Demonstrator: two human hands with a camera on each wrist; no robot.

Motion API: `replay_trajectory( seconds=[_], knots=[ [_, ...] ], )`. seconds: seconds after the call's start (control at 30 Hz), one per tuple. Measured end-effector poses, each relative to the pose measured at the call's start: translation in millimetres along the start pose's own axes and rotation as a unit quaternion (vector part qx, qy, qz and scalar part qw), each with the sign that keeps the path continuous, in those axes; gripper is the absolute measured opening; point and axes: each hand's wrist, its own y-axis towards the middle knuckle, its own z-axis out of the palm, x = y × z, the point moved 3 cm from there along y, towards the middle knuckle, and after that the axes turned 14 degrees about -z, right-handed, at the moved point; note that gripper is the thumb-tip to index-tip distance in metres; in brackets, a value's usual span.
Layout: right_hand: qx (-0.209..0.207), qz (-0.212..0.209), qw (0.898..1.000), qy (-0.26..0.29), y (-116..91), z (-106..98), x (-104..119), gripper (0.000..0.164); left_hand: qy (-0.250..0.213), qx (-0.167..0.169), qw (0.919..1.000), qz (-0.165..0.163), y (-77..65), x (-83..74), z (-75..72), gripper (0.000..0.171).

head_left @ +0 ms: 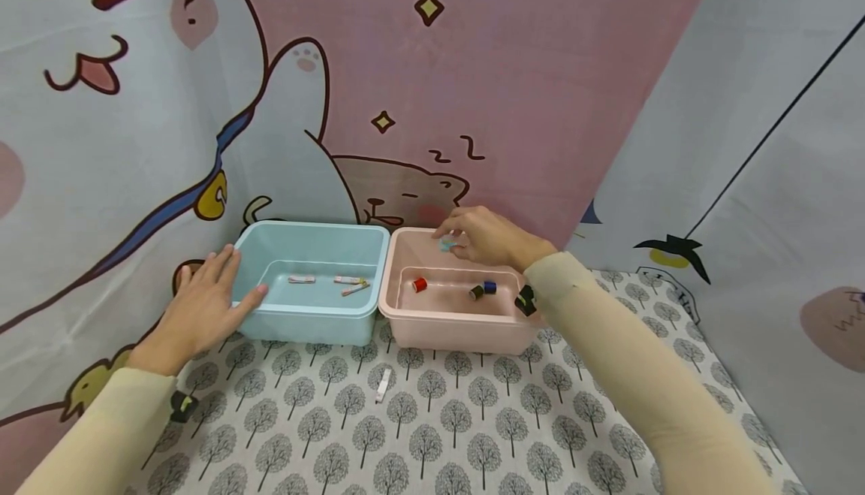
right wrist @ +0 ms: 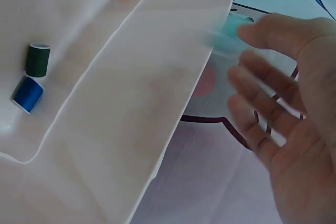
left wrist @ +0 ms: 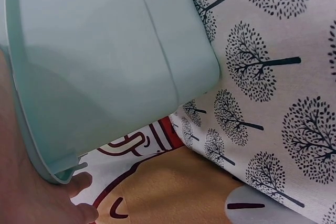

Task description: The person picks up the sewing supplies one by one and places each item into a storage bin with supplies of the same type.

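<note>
A small turquoise thing [head_left: 447, 244], blurred in the right wrist view, is by the thumb and fingertips of my right hand [head_left: 483, 233], over the back of the pink bin [head_left: 466, 318]. The fingers stand apart; its kind is not clear. In that bin lie a red thread spool [head_left: 420, 285], a dark green spool [right wrist: 38, 60] and a blue spool [right wrist: 28, 94]. My left hand [head_left: 203, 300] rests on the left rim of the light-blue bin [head_left: 307, 311], fingers mostly straight and thumb spread. Inside it are small pale, slim things [head_left: 348, 280], too small to identify.
The bins stand side by side on a tree-print cloth [head_left: 426, 442]. A small white slim object [head_left: 383, 386] lies on the cloth in front of them. Behind rises a cartoon-print curtain [head_left: 527, 89], close to the bins' back edges.
</note>
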Motion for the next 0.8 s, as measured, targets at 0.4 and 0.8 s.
replay_trajectory(
  seconds=[0.4,0.8],
  knots=[
    [0.023,0.031,0.999,-0.004,-7.5,2.8,2.7,0.04,0.0,-0.001,1.0,-0.002,0.2,-0.4,0.3,0.105],
    [0.006,0.011,1.0,-0.01,-10.9,-1.6,17.7,0.039,-0.001,0.002,1.0,-0.001,0.8,0.1,0.8,0.104]
  ],
)
